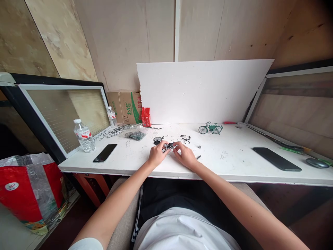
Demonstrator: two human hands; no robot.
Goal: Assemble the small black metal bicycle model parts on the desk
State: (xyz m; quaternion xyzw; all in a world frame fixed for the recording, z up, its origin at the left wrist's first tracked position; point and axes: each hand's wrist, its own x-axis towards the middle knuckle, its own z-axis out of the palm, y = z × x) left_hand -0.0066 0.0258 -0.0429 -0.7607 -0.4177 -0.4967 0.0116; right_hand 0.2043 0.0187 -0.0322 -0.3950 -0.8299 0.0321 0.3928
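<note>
Between my two hands, just above the white table, is a small black model assembly (169, 146) with thin parts. My left hand (156, 154) is closed on its left side, thumb and fingers pinching it. The fingers of my right hand (185, 155) pinch at its right side; whether they hold a separate small piece is too small to tell. Right behind my left hand lies a black spoked model wheel (158, 139). Loose black parts (186, 138), one curved and one ring-shaped, lie behind my right hand. A finished-looking green model bicycle (210, 128) stands upright farther back on the right.
Left on the table are a phone (105, 153), a water bottle (84, 136), a bag of parts (135, 134) and black part frames (114, 131). A cardboard box (127, 107) and red box (146, 117) stand behind. At right lie a black phone (277, 159) and a mouse (317, 163).
</note>
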